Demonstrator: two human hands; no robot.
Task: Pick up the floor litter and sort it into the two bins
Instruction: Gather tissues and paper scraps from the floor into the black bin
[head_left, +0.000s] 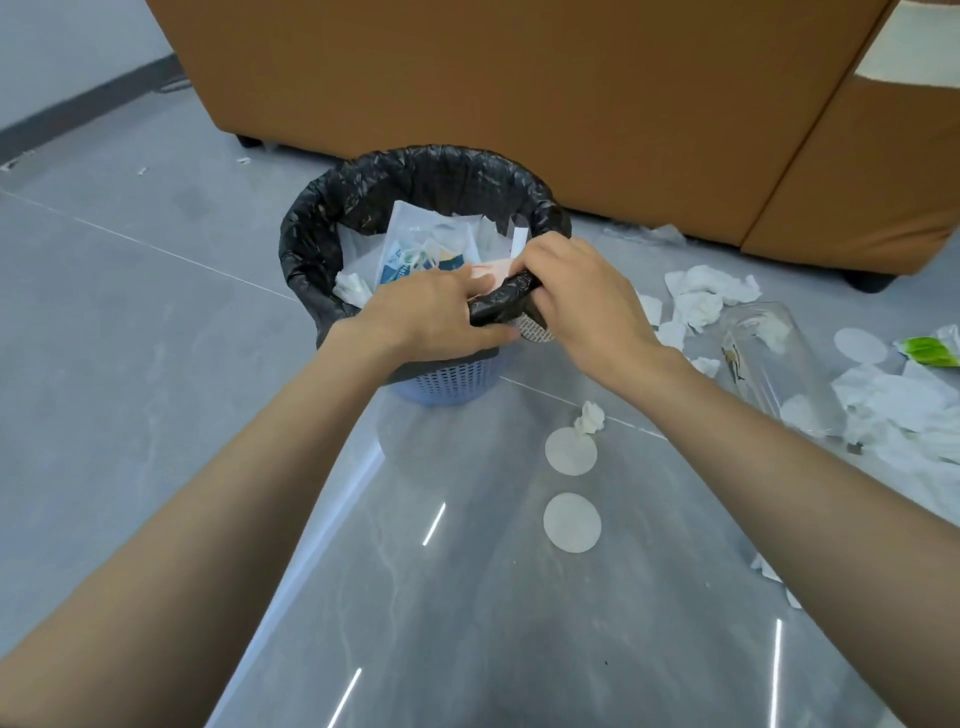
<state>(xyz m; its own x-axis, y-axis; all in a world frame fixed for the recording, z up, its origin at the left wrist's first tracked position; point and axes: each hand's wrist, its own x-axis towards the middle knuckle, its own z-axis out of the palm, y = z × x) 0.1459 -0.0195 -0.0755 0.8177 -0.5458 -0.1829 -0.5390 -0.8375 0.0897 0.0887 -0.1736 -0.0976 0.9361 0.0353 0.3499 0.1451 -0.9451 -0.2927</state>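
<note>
Gripping the near edge of the black bin liner (501, 304), the left hand (441, 312) and right hand (582, 291) meet at the 6 o'clock side of the blue perforated bin (447, 382). The fingers of both are curled tight round a bunched roll of the film. Whether they also hold a piece of litter I cannot tell; something orange shows just behind the knuckles.

The liner is thin, soft and slippery, so it will likely stretch or slide off the rim if pulled hard. A full fistful of gathered film looks safer than a pinch at the edge. The bin is already well loaded with paper scraps and printed wrappers (415, 249), all light stuff.

Most of the remaining litter lies from 3 to 4 o'clock of the bin. The crumpled tissues (706, 296) are weightless and squashable, best taken by the bulge. The clear plastic bottle (769, 358) lies on its side; it is light, smooth and springy, so a wrap round its middle should serve. Two white round pads (571, 451) lie flat at 5 o'clock, and would probably need lifting by an edge. A green wrapper (930, 351) sits at the far right.

Underfoot, the grey tiled floor (156, 364) is glossy and reflects ceiling lights. A brown sofa (519, 78) stands at 12 o'clock, beyond the bin. Only one bin is in view.
</note>
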